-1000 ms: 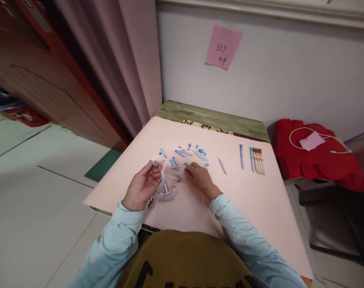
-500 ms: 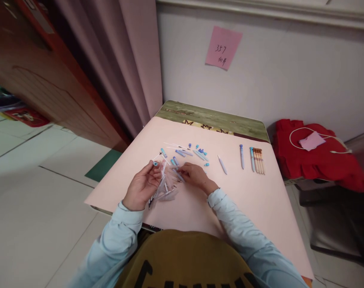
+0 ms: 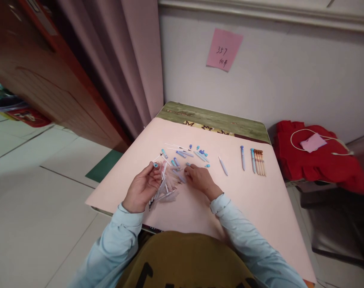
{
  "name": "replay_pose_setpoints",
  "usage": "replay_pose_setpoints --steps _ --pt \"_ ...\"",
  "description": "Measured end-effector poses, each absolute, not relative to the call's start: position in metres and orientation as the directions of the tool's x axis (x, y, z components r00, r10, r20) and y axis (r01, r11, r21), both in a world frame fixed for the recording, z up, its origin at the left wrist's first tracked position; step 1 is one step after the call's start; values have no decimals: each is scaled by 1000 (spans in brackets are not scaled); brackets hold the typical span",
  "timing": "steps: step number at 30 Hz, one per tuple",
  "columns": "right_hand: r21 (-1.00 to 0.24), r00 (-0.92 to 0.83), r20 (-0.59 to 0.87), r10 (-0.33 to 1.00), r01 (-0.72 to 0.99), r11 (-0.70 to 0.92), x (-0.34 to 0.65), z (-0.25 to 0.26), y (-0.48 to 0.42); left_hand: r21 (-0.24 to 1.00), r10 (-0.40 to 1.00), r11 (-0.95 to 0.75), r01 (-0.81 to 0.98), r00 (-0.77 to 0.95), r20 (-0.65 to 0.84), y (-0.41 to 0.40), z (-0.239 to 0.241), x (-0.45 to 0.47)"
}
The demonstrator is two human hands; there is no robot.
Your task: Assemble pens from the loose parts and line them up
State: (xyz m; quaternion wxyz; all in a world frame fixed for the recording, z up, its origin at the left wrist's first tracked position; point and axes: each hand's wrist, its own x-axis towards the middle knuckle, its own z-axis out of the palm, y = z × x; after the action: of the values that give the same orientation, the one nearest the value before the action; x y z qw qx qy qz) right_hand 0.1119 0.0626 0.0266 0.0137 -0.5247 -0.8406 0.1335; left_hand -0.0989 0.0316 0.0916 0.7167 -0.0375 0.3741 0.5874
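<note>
My left hand point(image 3: 143, 186) is closed in a pinch on a light-blue pen barrel point(image 3: 155, 164), whose round end shows at the fingertips. To the right of it my right hand point(image 3: 199, 178) has its fingers bent together low over the table; what they hold, if anything, is hidden. A small light-blue piece point(image 3: 188, 164) shows just beyond its knuckles. Between the hands lies a heap of clear plastic bags and pen parts point(image 3: 167, 186). Past the heap are blue barrels point(image 3: 176, 161), thin white refills point(image 3: 176, 146) and small blue caps point(image 3: 202, 152).
On the pink-covered table point(image 3: 229, 216), a lilac pen body point(image 3: 223, 166) lies alone. Farther right are a blue pen point(image 3: 242, 158) and a row of several brown-topped pens point(image 3: 260, 163) beside another blue one. A red cloth point(image 3: 292, 162) with a white cable sits off the right edge.
My right hand has shifted slightly to the right, away from the heap, and the light-blue piece now shows near it. My left hand keeps its pinch on the barrel.
</note>
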Motion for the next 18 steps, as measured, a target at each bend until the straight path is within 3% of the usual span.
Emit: replay_pose_setpoints --steps 4,11,18 --pt "-222 -349 -96 932 920 322 124 27 65 372 808 314 -874 41 -587 32 89 -100" --pt "-384 -396 51 917 840 384 91 22 80 393 818 306 -867 28 -574 29 93 -101" --pt "-300 -411 -27 911 873 384 70 21 85 381 810 302 -874 24 -586 25 98 -106"
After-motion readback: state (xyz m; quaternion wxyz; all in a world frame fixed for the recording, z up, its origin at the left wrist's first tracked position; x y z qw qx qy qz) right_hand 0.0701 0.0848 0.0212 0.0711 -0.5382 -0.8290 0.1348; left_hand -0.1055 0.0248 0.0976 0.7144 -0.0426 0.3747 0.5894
